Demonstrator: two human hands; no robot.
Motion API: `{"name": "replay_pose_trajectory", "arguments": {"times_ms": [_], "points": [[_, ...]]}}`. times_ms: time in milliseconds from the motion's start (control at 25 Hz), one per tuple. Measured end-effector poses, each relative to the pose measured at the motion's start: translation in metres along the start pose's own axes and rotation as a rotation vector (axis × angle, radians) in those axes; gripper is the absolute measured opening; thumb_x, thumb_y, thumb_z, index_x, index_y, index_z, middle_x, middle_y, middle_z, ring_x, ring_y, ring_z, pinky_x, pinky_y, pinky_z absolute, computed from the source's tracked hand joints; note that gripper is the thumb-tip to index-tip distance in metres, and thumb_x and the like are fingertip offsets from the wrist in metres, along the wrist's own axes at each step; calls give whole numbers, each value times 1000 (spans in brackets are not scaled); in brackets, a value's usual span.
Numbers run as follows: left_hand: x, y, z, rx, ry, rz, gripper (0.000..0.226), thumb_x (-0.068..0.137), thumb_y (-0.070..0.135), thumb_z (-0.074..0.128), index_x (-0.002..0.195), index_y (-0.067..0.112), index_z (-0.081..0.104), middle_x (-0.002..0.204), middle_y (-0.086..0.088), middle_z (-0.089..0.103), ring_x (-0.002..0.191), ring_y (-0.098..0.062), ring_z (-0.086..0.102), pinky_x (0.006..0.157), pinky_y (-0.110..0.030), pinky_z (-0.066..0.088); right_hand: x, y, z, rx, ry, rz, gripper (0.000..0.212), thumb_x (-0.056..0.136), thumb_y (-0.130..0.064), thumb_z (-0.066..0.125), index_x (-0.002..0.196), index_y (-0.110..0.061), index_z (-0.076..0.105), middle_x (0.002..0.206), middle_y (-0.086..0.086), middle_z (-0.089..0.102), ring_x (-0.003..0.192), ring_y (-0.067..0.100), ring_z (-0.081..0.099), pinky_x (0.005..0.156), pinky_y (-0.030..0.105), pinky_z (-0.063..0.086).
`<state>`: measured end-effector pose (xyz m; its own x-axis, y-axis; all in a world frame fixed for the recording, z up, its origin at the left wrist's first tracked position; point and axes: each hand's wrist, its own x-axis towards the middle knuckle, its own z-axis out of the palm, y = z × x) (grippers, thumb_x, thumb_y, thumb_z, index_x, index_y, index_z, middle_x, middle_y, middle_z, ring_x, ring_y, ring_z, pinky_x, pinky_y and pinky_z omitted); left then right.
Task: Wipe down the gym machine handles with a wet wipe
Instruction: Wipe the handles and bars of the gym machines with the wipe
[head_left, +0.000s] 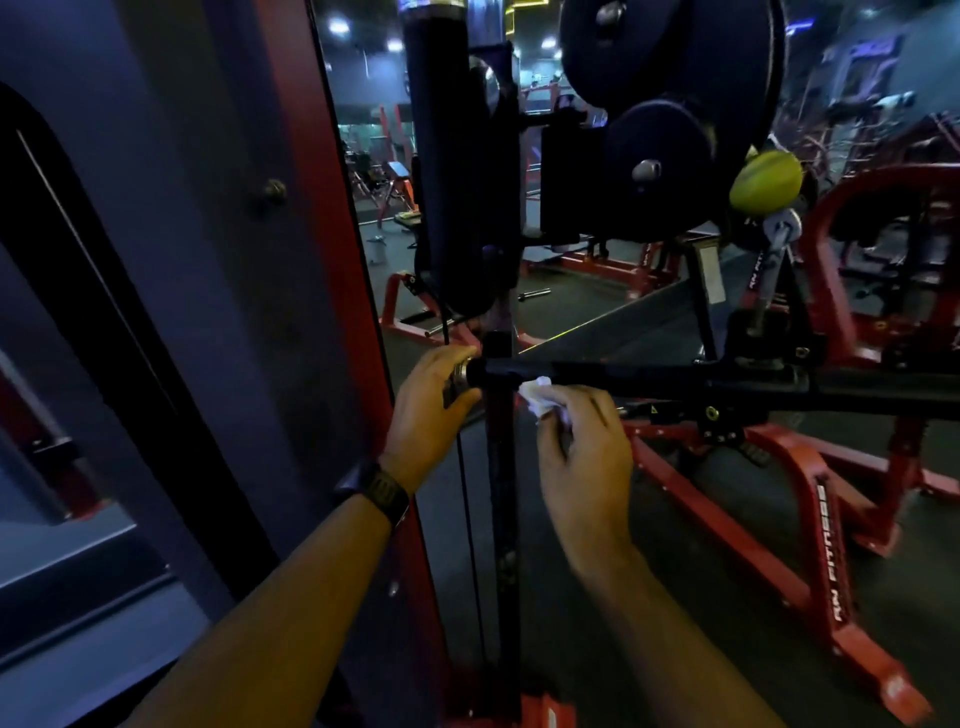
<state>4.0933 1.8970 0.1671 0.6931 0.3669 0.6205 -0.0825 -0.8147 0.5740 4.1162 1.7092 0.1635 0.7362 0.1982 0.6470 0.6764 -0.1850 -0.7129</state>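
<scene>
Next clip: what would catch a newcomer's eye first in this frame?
The two hands at centre: the left hand grips the end of a black horizontal handle, and the right hand holds a white wet wipe against its lower side. Above right sit big dark weight plates, with a red frame spreading across the floor lower right.

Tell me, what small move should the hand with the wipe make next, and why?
Probably slide the right hand, with the wet wipe pinched in it, rightward along the black handle. The wipe touches the handle near its left end, close to the left hand gripping that end, so most of the bar's length lies to the right.
</scene>
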Motion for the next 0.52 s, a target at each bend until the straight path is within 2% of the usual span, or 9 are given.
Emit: {"name": "replay_pose_trajectory", "arguments": {"times_ms": [80, 200, 240, 360, 520], "points": [[-14, 5, 0, -6, 35, 7, 52, 80, 1, 78, 128, 12, 62, 123, 5, 53, 116, -19, 58, 104, -35, 49, -1, 2, 2, -20, -10, -68, 29, 92, -14, 56, 119, -16, 65, 121, -5, 55, 112, 10, 57, 94, 18, 49], [-42, 9, 4, 35, 116, 74, 45, 76, -2, 81, 118, 7, 68, 118, 2, 57, 108, -13, 59, 95, -6, 42, -9, 2, 2, -150, -27, -151, 32, 91, -18, 55, 121, -14, 65, 121, -1, 57, 110, 13, 55, 88, 11, 43], [-50, 10, 4, 42, 142, 79, 44, 75, -2, 82, 116, 6, 68, 117, -1, 59, 107, -10, 58, 93, -5, 42, -13, 2, 0, -195, -29, -179, 32, 91, -18, 56, 121, -14, 66, 121, 1, 57, 109, 14, 54, 86, 10, 40], [-72, 14, 0, 52, 196, 78, 45, 75, 2, 83, 117, 7, 69, 119, -7, 63, 109, -11, 60, 96, -18, 49, -22, 3, -2, -308, -16, -254, 30, 88, -17, 58, 115, -10, 68, 118, 6, 61, 109, 22, 55, 88, 16, 37], [-87, 31, -8, 103, 294, 131, 41, 78, 3, 80, 117, 2, 69, 119, -12, 63, 109, 0, 53, 95, -6, 41, -37, -3, 12, -382, -72, -486, 33, 90, -19, 56, 119, -8, 68, 119, 8, 63, 111, 24, 48, 90, 24, 44]]}}
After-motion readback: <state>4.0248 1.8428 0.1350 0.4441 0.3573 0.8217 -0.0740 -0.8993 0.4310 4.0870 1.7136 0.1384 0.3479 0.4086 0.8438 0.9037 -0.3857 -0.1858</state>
